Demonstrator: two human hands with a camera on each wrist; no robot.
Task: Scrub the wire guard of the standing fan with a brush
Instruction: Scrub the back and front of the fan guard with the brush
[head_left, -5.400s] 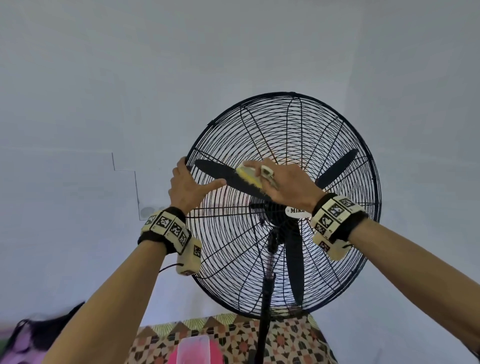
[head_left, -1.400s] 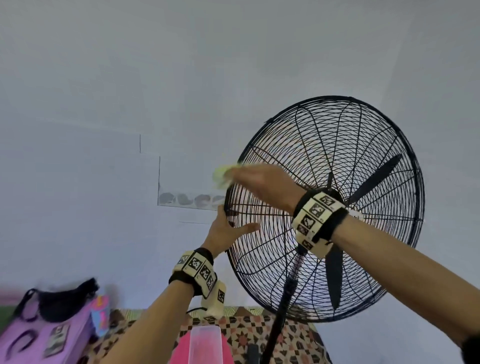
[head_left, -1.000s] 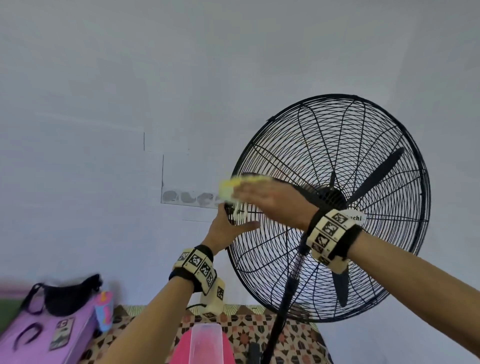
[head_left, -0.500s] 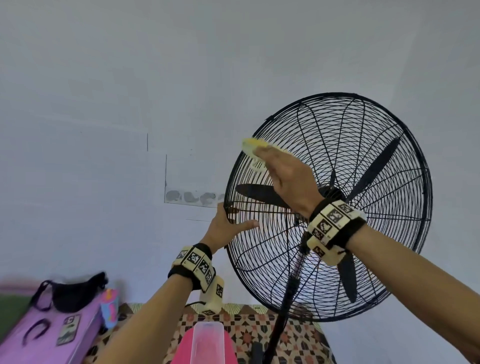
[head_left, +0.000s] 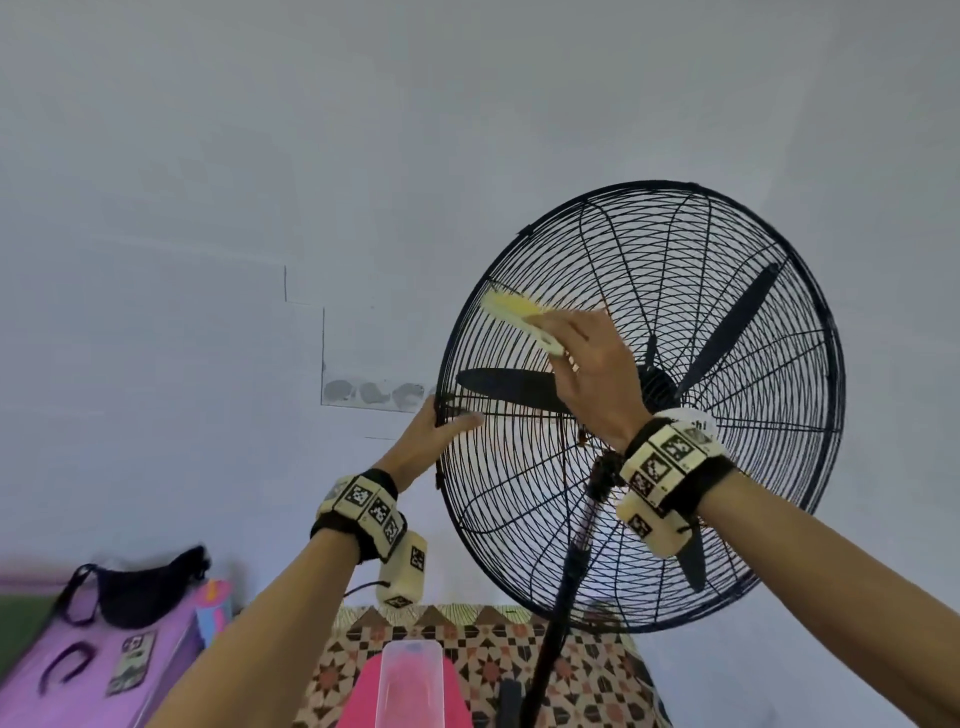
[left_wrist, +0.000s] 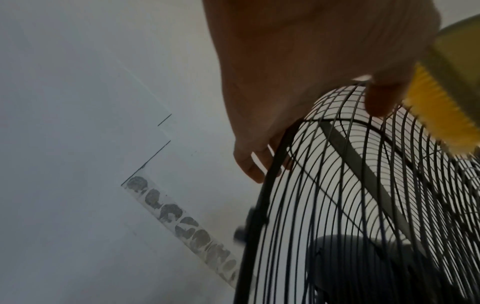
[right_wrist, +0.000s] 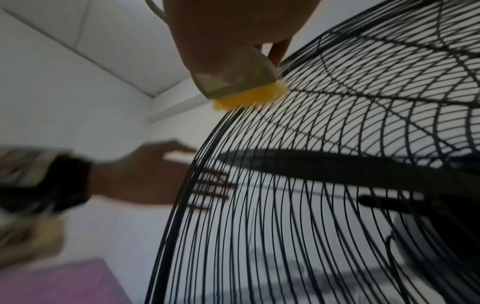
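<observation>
Sweeping the yellow brush (head_left: 522, 318) across the upper-left part of the wire guard (head_left: 675, 260), you now have it lower and further out toward the rim than half a second ago, when it sat higher on the wires. Your right hand (head_left: 592, 371) is curled round the brush body, and the right wrist view shows the yellow bristles touching the thin black wires near the outer edge. Your left hand (head_left: 434, 441) keeps its place at the guard's left rim, fingers behind the wires and thumb lying across the front, bracing the standing fan (head_left: 558, 597) so it does not swing under the strokes. Judging from the short back-and-forth shifts over the last second, you are working this left sector stroke by stroke; the right and lower parts of the guard probably remain to be done. Expect the head to rock if you press harder, so keep that left hold firm.
</observation>
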